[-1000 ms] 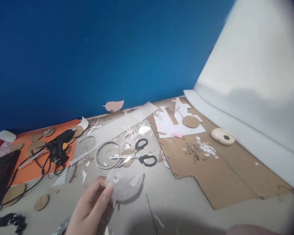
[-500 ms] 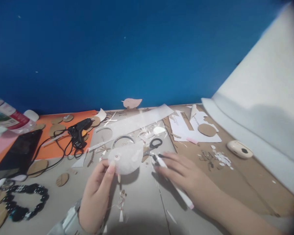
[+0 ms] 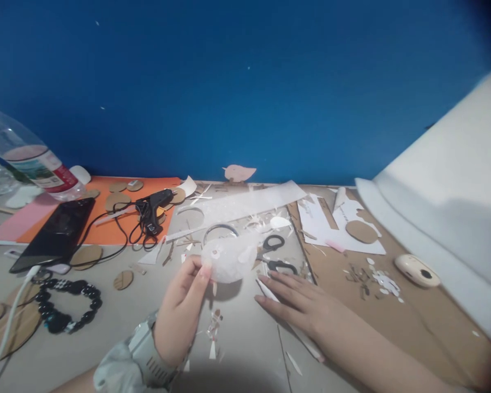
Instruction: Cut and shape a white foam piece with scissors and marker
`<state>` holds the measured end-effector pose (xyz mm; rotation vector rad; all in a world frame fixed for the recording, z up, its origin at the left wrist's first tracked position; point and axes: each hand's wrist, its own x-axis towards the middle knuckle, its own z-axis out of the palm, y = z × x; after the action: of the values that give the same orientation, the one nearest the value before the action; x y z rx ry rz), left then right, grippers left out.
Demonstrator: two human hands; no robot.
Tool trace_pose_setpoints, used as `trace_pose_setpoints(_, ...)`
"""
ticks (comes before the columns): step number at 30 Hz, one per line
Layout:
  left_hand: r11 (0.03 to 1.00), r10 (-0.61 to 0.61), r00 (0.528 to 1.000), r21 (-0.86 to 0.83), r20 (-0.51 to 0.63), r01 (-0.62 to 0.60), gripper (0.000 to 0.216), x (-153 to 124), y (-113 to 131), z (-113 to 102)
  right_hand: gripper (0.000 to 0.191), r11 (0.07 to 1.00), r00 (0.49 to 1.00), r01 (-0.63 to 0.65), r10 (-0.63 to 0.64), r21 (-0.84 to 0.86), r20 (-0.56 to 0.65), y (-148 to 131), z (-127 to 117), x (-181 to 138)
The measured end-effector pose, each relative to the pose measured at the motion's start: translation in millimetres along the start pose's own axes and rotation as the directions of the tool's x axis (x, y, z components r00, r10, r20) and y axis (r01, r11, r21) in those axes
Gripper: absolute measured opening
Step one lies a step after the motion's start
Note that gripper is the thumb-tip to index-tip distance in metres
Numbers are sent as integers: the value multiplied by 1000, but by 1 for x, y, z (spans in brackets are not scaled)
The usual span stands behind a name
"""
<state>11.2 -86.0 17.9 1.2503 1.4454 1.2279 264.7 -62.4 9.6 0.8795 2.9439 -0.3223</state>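
My left hand [image 3: 184, 311] pinches the left edge of a rounded, translucent white sheet piece [image 3: 231, 262] between thumb and fingers, above the table. A small ring-like mark shows near its left side. My right hand [image 3: 298, 305] lies flat with fingers stretched out over a white pen [image 3: 309, 346], which rests slantwise on the table and is partly hidden under the hand. Just beyond my right fingertips lie scissors with black handles [image 3: 276, 264]; the white piece partly covers their blades. Behind that piece, a roll of tape [image 3: 221, 226] is partly visible.
A black glue gun [image 3: 151, 213] with its cord lies on orange paper [image 3: 118, 232] at left, near a phone [image 3: 59, 234], a bottle [image 3: 45, 166] and a beaded bracelet [image 3: 92, 303]. Cut white paper [image 3: 311, 218], a cardboard disc [image 3: 360, 232] and scraps lie right. A pink bird cutout [image 3: 240, 173] stands behind.
My right hand has flattened over the pen and lowered onto it. The left hand still holds the white piece. The view has swung left, shifting everything rightward.
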Motion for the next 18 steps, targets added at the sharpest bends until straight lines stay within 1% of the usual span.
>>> trace_pose_setpoints(1, 1000, 3, 1000, -4, 2, -3, 28, 0, -1, 0, 87, 1000, 999, 3, -3, 5, -39, 0, 0, -1)
trace_pose_setpoints(2, 1000, 3, 1000, -9, 13, -3, 27, -1, -1, 0, 80, 1000, 994, -9, 12, 26, -104, -1, -1, -2)
trace_pose_setpoints(3, 1000, 4, 999, -10, 38, -4, 26, -1, -2, 1, 72, 997, 981, -41, 54, 71, -184, -3, -2, -4)
trace_pose_setpoints(4, 1000, 13, 997, -4, 81, -12, 24, -2, -2, 1, 63, 985, 958, -84, 121, 147, -259, -5, -4, -6)
trace_pose_setpoints(5, 999, 32, 990, 13, 137, -34, 23, -4, -3, 2, 55, 959, 928, -131, 208, 250, -309, -8, -6, -8)
trace_pose_setpoints(6, 997, 63, 977, 37, 203, -72, 21, -5, -3, 3, 50, 914, 899, -169, 297, 370, -323, -11, -7, -10)
trace_pose_setpoints(7, 990, 102, 957, 63, 272, -124, 20, -7, -4, 4, 45, 852, 883, -193, 367, 487, -291, -14, -9, -11)
trace_pose_setpoints(8, 980, 143, 931, 85, 337, -182, 19, -8, -4, 5, 39, 784, 883, -208, 408, 585, -233, -17, -10, -12)
trace_pose_setpoints(10, 959, 192, 886, 109, 421, -260, 19, -10, -5, 6, 21, 662, 892, -232, 438, 713, -116, -23, -10, -12)
trace_pose_setpoints(11, 957, 193, 877, 111, 440, -267, 19, -11, -4, 7, 20, 609, 890, -247, 450, 754, -72, -26, -9, -11)
trace_pose_setpoints(12, 963, 179, 876, 104, 448, -249, 20, -11, -3, 7, 24, 556, 885, -256, 464, 791, -40, -27, -8, -10)
trace_pose_setpoints(14, 988, 102, 902, 63, 419, -141, 22, -11, 3, 5, 30, 440, 865, -249, 502, 863, -7, -29, -4, -9)
trace_pose_setpoints(17, 997, -64, 950, -20, 305, 73, 27, -8, 25, -4, 35, 268, 820, -200, 573, 942, 11, -27, 1, -7)
trace_pose_setpoints(18, 998, -63, 963, -6, 262, 67, 27, -7, 35, -9, 36, 233, 798, -185, 602, 955, 7, -26, 3, -6)
